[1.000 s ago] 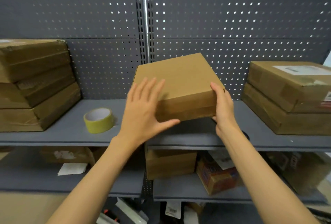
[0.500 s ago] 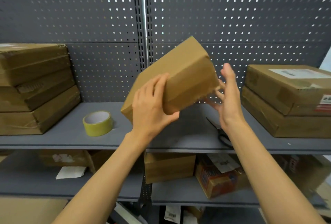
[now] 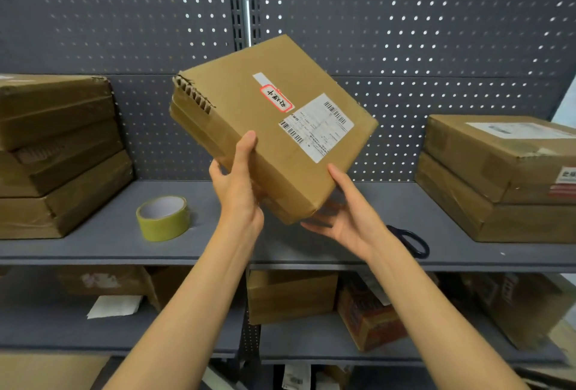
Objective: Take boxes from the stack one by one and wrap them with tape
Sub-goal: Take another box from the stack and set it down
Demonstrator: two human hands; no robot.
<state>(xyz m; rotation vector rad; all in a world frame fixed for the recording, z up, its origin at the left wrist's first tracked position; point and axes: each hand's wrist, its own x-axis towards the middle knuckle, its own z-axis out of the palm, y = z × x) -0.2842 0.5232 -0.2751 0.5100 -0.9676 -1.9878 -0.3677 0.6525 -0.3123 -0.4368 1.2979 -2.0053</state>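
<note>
Both hands hold a cardboard box [image 3: 268, 127] tilted in the air above the shelf [image 3: 93, 243], label side up. The left hand [image 3: 240, 190] grips its near edge with curled fingers, the right hand [image 3: 349, 218] cups its lower corner with fingers spread underneath. A tape roll [image 3: 163, 218] sits on the shelf to the left, well apart from the box

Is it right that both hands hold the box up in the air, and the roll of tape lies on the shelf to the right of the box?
Not quite. In the head view the roll of tape lies on the shelf to the left of the box, not the right. The left hand and right hand do hold the box up.
</note>
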